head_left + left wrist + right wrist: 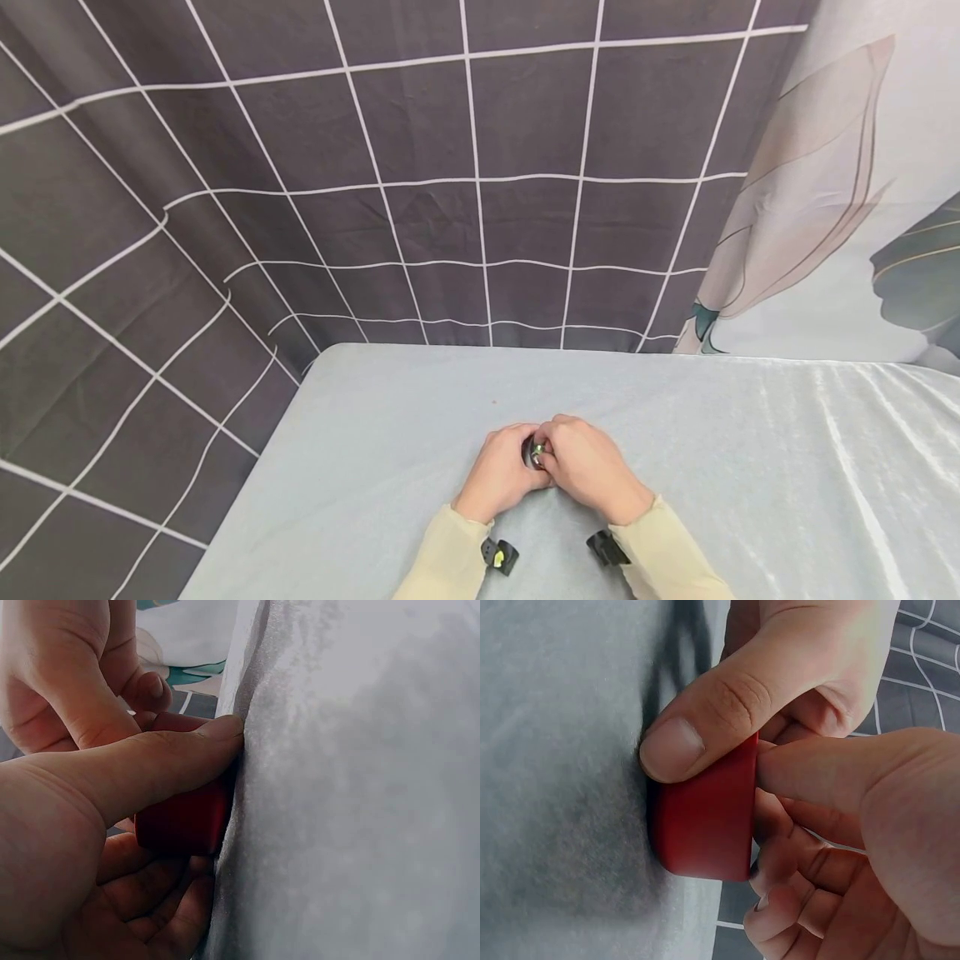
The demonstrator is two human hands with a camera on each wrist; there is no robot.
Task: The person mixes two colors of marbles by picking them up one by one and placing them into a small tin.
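Observation:
A small red round container (pixel 709 825) rests on the cloth-covered table. Its mouth looks dark in the head view, with bits of green and silver (pixel 537 451) showing. My left hand (pixel 501 471) holds the container's side, thumb (pixel 176 761) along the red wall near the table and the other fingers (pixel 161 900) curled about the far side. Over the mouth is my right hand (pixel 588 463), its thumb (pixel 810 769) reaching past the rim and its other fingers bent close by. The right fingertips are partly hidden, and I cannot tell whether they pinch anything.
A pale grey velvety cloth (pixel 375 417) covers the table. Behind and to the left hangs a dark curtain (pixel 420 225) with white grid lines. A pale leaf-patterned curtain (pixel 817 250) hangs at the back right. Black wrist devices (pixel 607 547) sit at both cream sleeves.

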